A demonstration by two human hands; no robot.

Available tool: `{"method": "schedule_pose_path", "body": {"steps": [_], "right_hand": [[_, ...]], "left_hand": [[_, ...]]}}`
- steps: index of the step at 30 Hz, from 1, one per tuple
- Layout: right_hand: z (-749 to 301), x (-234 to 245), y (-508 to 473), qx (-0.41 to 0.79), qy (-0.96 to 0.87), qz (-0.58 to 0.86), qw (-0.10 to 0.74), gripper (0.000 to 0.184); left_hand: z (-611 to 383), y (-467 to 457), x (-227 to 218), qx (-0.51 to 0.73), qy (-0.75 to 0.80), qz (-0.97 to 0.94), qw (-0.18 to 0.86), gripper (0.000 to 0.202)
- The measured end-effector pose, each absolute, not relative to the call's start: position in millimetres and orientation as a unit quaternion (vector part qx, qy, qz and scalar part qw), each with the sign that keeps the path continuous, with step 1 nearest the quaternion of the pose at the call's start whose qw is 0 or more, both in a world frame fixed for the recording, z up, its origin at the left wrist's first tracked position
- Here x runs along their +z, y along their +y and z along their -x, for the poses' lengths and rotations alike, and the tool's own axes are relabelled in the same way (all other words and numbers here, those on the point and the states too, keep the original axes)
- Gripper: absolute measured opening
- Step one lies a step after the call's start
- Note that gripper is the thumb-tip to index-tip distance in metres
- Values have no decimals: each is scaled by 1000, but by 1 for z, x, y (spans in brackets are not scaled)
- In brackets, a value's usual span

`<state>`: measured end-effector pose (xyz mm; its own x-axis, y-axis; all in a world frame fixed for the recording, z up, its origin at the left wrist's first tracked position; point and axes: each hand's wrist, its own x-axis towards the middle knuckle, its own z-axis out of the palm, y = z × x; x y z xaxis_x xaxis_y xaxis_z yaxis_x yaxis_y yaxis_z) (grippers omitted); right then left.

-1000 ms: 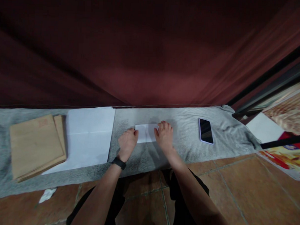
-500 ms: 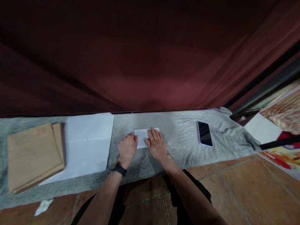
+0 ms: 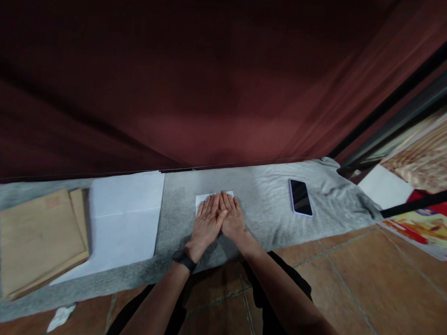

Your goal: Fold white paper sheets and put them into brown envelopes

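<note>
A small folded white paper lies on the grey cloth, mostly covered by my two hands. My left hand is laid flat on it with fingers stretched out, its thumb touching the other hand. Beside it, my right hand also presses flat on the paper, fingers extended. Only the paper's left corner and top edge show. A dark band circles my left wrist.
Large white sheets with a crease lie to the left, partly under brown paper envelopes. A phone rests on the grey cloth at right. A dark red curtain hangs behind. White scrap lies on the tiled floor.
My left hand has moved from the paper's left edge onto its top and flattened out beside my right hand. My right hand stays on the paper. The view has shifted slightly.
</note>
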<state>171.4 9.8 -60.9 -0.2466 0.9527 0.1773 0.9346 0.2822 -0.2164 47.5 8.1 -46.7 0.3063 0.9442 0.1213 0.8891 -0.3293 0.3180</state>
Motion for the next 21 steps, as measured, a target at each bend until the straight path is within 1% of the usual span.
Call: {"method": "schedule_pose_path", "body": {"steps": [9, 15, 17, 19, 21], "right_hand": [[-195, -54, 14, 26, -749, 647, 137, 56], [-219, -51, 14, 9, -732, 669, 130, 55], [-219, -46, 14, 5, -720, 679, 141, 55], [-213, -42, 12, 10, -726, 667, 164, 56], [-200, -40, 7, 32, -770, 610, 184, 57]], "left_hand": [[-41, 4, -53, 111, 619, -777, 38, 64], [-37, 1, -51, 89, 639, -763, 33, 64], [-35, 1, -51, 86, 639, -763, 32, 64], [-35, 1, -52, 83, 640, -763, 29, 64], [-34, 1, -53, 78, 640, -764, 29, 63]]}}
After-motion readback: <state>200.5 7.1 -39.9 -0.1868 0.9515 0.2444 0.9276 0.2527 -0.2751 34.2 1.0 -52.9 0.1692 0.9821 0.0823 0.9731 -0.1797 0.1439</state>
